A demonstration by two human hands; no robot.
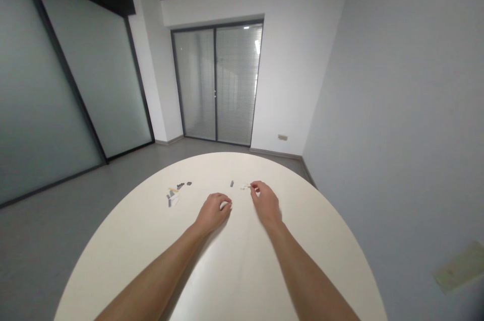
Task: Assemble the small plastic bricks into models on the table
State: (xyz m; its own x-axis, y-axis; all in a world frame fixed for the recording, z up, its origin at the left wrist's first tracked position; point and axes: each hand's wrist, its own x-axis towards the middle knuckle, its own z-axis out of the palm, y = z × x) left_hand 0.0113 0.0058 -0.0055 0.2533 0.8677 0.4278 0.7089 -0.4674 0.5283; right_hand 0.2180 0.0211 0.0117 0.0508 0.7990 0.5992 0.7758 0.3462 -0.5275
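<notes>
Small plastic pieces [245, 186] lie by the right hand on a round cream table [298, 240].
The left hand [212, 212] is curled, its fingers over a white bit [226, 205], grip unclear. The right hand [266, 205] has thumb and forefinger nearly closed just beside the pieces; any hold is too small to tell. A dark piece [232, 183] and a mixed pile [174, 194] lie further left; glass doors [217, 84] stand beyond.
</notes>
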